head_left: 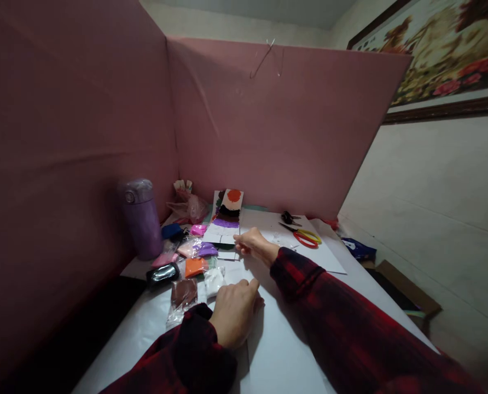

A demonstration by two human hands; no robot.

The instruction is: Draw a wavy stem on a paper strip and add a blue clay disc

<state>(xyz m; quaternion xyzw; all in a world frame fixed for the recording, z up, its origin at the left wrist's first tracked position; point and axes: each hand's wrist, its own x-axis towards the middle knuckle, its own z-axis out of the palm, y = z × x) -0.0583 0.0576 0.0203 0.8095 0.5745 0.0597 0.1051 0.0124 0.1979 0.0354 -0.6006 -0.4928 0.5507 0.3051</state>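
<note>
My right hand reaches forward, its thumb and fingers pinched at the right edge of a white card. That card lies with other cards bearing purple, black and orange patches. Just below them is a small white card piece. Closer to me, my left hand rests curled on the white tabletop; its fingertips are mostly hidden, and I cannot make out what they hold, if anything. Left of the hands lie small clear packets of coloured clay-like material: white, orange, brown and purple.
A purple bottle stands at the left by the pink partition. Scissors with red and yellow handles lie on a white board at the right, near a small black item. A black packet sits front left.
</note>
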